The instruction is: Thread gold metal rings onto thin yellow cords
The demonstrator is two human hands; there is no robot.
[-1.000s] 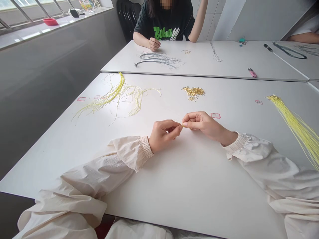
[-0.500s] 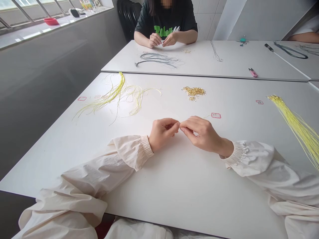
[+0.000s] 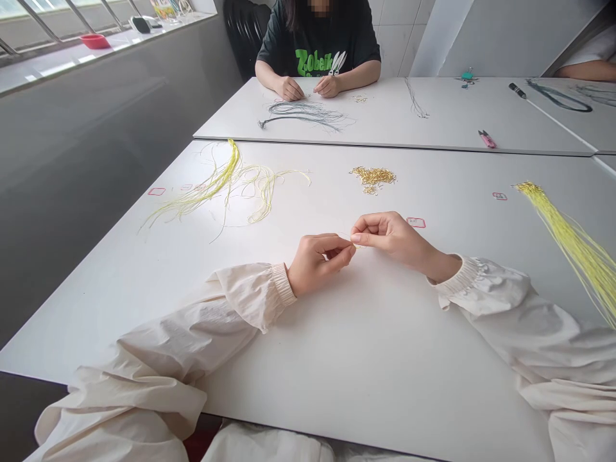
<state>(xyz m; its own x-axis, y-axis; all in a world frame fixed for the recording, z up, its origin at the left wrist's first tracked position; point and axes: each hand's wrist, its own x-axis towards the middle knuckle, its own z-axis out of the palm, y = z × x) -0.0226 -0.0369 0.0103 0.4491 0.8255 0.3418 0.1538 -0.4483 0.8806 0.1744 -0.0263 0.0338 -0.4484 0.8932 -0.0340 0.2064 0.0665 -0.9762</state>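
My left hand (image 3: 320,260) is closed in a pinch above the white table (image 3: 356,359), with a tiny yellowish bit showing at its fingertips. Against those fingertips, my right hand (image 3: 392,239) pinches too; what it holds is too small to name. Beyond the hands lies a pile of small gold pieces (image 3: 373,178). A red-edged label (image 3: 416,222) is just behind my right hand. Loose yellow threads (image 3: 224,176) spread at the left, and a bundle of yellow threads (image 3: 568,234) lies at the right.
Across the table, a person in a black shirt (image 3: 320,38) works with both hands near dark threads (image 3: 305,115). Pink snips (image 3: 487,138) lie on the far table. Another arm (image 3: 590,70) rests at the far right.
My right hand has moved up and turned, its fingertips now slightly above those of my left hand. My left hand has shifted slightly right. The person opposite has lowered their hands to the table.
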